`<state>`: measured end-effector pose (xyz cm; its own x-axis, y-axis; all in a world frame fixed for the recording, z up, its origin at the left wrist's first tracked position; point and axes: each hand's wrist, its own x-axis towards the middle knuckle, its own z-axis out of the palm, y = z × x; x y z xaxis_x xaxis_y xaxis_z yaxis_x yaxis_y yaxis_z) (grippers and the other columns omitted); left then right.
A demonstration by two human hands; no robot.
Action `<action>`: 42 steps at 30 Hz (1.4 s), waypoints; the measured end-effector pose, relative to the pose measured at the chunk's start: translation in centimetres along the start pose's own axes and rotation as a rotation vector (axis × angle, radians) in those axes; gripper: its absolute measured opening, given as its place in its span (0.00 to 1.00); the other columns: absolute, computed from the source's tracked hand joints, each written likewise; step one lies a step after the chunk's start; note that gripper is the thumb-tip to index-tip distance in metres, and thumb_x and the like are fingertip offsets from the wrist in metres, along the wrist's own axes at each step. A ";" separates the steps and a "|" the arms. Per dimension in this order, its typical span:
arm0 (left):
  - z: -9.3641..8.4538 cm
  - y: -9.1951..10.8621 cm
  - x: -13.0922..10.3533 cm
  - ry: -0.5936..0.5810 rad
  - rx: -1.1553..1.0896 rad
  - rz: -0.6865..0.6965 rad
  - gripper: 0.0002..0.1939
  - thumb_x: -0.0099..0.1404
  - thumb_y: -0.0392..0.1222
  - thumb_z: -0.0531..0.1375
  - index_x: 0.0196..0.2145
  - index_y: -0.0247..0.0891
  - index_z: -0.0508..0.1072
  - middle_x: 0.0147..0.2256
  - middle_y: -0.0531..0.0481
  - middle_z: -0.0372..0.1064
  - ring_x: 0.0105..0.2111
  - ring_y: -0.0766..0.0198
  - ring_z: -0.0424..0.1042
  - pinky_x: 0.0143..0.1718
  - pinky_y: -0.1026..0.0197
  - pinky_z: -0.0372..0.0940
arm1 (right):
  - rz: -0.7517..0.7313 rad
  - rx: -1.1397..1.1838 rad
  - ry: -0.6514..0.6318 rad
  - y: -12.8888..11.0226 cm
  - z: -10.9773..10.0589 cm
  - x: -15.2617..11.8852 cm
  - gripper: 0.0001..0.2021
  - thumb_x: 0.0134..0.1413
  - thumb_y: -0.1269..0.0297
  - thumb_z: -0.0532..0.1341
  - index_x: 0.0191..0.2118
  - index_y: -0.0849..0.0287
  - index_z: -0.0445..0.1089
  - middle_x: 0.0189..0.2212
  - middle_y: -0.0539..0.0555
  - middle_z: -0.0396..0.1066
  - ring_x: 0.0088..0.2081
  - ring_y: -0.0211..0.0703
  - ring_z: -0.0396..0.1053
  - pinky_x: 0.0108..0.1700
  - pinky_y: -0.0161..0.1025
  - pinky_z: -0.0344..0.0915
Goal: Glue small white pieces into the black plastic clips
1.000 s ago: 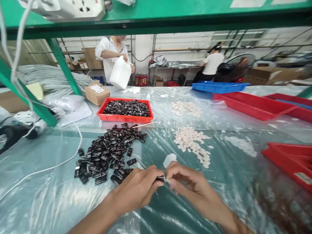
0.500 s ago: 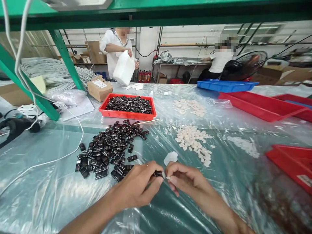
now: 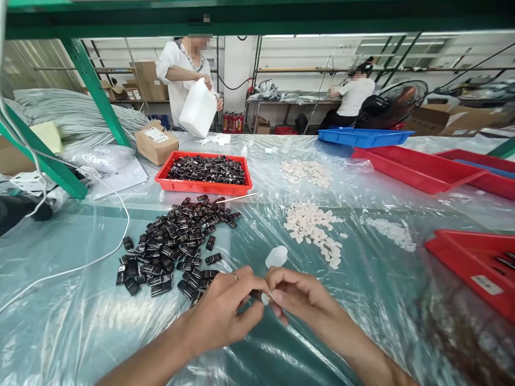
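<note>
My left hand (image 3: 229,305) is closed around a small black plastic casing (image 3: 255,294), mostly hidden by the fingers. A whitish oval piece (image 3: 265,298) shows at the casing's right end. My right hand (image 3: 303,297) is pinched right beside that end, its fingertips touching or almost touching it; whatever lies between them is too small to make out. Left of my hands spreads a heap of similar black casings (image 3: 173,241). Just beyond my fingers lies a translucent white rounded piece (image 3: 277,257), and farther off a pile of small off-white pieces (image 3: 311,225).
A red tray (image 3: 203,186) full of black parts stands behind the heap, with a thin stick (image 3: 237,198) before it. More red trays (image 3: 470,268) and a blue tray (image 3: 364,138) are at right. A white cable (image 3: 100,260) crosses the left. Across the table, a person holds a white jug (image 3: 198,109).
The view has shifted slightly. The casing in my left hand has turned a little, so its whitish end faces me more. My right fingertips stay close beside it.
</note>
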<state>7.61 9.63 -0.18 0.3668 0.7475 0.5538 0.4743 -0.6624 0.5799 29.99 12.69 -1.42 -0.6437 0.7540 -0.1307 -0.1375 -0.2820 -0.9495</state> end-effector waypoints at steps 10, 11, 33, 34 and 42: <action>-0.8 0.3 0.7 0.081 0.007 -0.077 0.03 0.68 0.37 0.58 0.38 0.45 0.68 0.25 0.62 0.58 0.20 0.73 0.56 0.23 0.69 0.53 | -0.018 -0.013 0.023 0.0 0.0 0.4 0.21 0.63 0.43 0.86 0.40 0.54 0.84 0.29 0.49 0.76 0.31 0.42 0.71 0.35 0.39 0.68; -0.8 0.2 0.7 0.076 0.017 -0.085 0.03 0.68 0.37 0.58 0.37 0.45 0.68 0.24 0.62 0.57 0.19 0.74 0.55 0.22 0.70 0.53 | -0.018 -0.006 0.018 0.0 0.0 0.4 0.22 0.62 0.43 0.86 0.39 0.55 0.83 0.29 0.48 0.75 0.31 0.42 0.70 0.35 0.39 0.68; -0.8 -0.4 0.2 -0.248 0.074 -0.153 0.11 0.77 0.51 0.51 0.42 0.45 0.67 0.33 0.58 0.68 0.29 0.69 0.69 0.29 0.67 0.60 | -0.010 -0.018 0.022 -1.0 0.3 -0.1 0.21 0.61 0.47 0.86 0.38 0.54 0.81 0.30 0.47 0.75 0.31 0.39 0.68 0.36 0.38 0.72; -0.8 -0.3 0.2 -0.263 0.081 -0.147 0.11 0.78 0.52 0.50 0.42 0.45 0.67 0.32 0.58 0.68 0.28 0.69 0.69 0.29 0.67 0.60 | -0.016 -0.031 0.026 -1.0 0.3 -0.1 0.20 0.61 0.47 0.86 0.38 0.54 0.81 0.30 0.47 0.75 0.31 0.39 0.68 0.36 0.38 0.72; -1.0 0.3 0.5 -0.293 0.045 -0.115 0.08 0.79 0.47 0.50 0.41 0.45 0.65 0.30 0.60 0.71 0.25 0.70 0.69 0.27 0.68 0.60 | 0.033 0.060 -0.016 -0.3 0.3 -0.2 0.20 0.62 0.48 0.87 0.41 0.53 0.80 0.31 0.48 0.79 0.32 0.43 0.76 0.37 0.40 0.80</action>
<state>7.12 9.69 0.88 0.5210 0.8040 0.2865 0.5584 -0.5750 0.5980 29.92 12.44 -1.02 -0.6603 0.7346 -0.1563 -0.1611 -0.3418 -0.9259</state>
